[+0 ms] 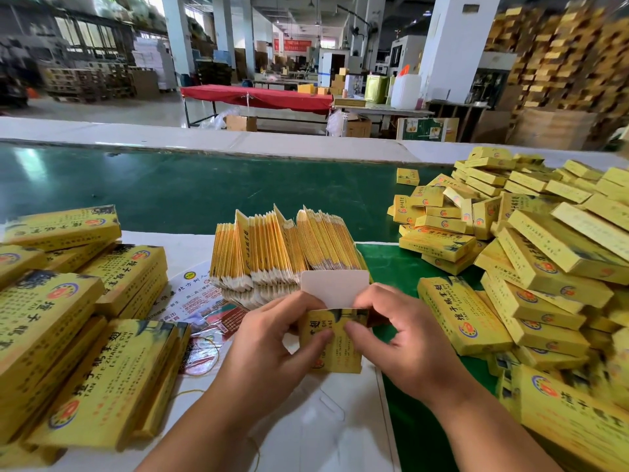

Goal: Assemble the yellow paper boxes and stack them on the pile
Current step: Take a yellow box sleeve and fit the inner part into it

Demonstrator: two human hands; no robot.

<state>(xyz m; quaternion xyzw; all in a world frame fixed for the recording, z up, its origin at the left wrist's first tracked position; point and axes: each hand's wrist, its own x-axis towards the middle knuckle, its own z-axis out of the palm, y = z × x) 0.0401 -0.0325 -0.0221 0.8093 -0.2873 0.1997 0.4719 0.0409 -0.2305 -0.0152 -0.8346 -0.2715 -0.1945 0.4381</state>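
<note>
Both hands held one yellow box at centre over the worktop, the left hand and right hand each with a grip clamped on it, white flap upright. Best to fold that flap down squarely, then tuck it. The pile lay at three o'clock.

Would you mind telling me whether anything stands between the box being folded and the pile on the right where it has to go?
Nothing visible does. Both hands, left and right, hold the box, and the pile starts just right of the right hand, with only bare green table between.
</note>
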